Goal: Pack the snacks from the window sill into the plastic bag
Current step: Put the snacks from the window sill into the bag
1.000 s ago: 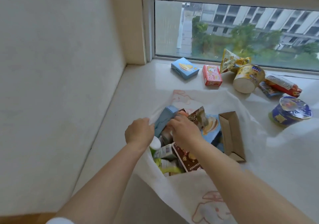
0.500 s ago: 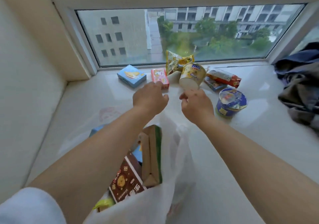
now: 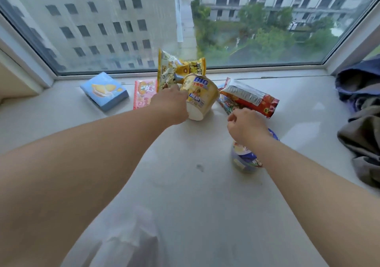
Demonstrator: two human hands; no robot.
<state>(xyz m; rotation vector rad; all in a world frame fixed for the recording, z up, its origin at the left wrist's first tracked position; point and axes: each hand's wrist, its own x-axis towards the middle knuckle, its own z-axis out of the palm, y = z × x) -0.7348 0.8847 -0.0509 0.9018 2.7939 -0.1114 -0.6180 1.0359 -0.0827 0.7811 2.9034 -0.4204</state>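
My left hand (image 3: 171, 104) curls its fingers against the side of the yellow noodle cup (image 3: 200, 97), not yet closed around it. My right hand (image 3: 247, 126) hovers loosely curled, holding nothing, over the blue cup (image 3: 245, 160) at five o'clock. This is the picking-up step; next I need a firm wrap (the cup looks light). It lies tipped, long axis running twelve to six, base toward me, on the sill (image 3: 185, 184). The bag (image 3: 127, 238) waits at six.

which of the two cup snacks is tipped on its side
The yellow cup marked BIG, beside the left hand. It lies tilted with its base toward the camera; the blue cup stands upright.
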